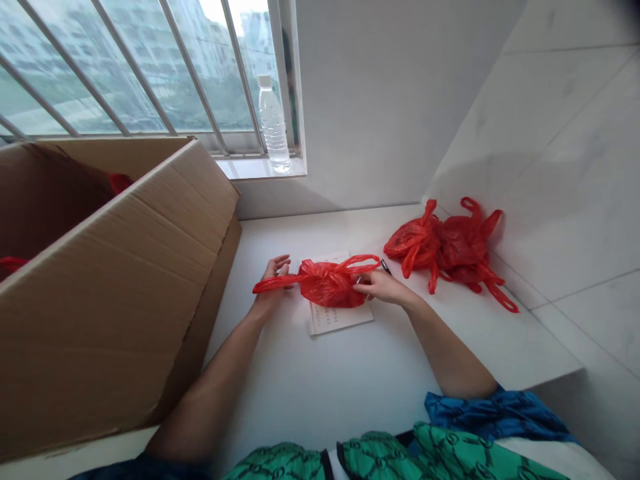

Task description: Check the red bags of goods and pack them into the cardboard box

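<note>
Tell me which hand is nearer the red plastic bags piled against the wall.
Right. The right hand is just left of the piled red plastic bags, not touching them; the left hand is much farther left, beyond the red bag between both hands.

We look from the person's head, forward and down, onto the white worktop (320, 393) close below us. Beyond its far edge we face a barred window (150, 73); a cardboard box (100, 280) crowds its left side, and the left hand (273, 283) and right hand (380, 287) lie near its middle.
</note>
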`<act>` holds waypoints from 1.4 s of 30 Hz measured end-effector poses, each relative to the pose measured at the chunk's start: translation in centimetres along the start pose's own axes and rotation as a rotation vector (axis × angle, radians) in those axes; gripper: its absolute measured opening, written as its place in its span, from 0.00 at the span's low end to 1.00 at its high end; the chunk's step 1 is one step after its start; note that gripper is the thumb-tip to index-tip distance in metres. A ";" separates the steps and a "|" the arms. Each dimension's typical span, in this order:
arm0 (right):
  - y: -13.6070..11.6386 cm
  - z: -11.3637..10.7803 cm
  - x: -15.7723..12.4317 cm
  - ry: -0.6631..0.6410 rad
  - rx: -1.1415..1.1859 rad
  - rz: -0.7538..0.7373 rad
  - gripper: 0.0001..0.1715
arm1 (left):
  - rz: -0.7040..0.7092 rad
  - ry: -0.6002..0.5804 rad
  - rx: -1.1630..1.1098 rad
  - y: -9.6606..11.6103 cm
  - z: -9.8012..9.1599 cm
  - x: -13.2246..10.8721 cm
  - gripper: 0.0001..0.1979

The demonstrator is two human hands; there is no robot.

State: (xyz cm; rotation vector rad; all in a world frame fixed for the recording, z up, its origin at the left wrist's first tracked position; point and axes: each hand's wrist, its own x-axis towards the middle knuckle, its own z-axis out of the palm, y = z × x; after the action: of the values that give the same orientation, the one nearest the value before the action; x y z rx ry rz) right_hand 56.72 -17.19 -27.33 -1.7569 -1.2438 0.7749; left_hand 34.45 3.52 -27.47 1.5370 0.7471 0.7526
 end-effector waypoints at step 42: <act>-1.0 8.4 1.8 0.280 -0.785 -0.184 0.40 | 0.616 -0.319 1.271 -1.8 5.4 -3.5 0.40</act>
State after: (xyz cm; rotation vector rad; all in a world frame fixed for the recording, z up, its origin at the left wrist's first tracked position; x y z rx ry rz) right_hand 49.83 -13.02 -30.44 -2.2069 -1.6001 -0.1104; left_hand 36.77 -2.27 -29.89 3.0449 0.4846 0.3937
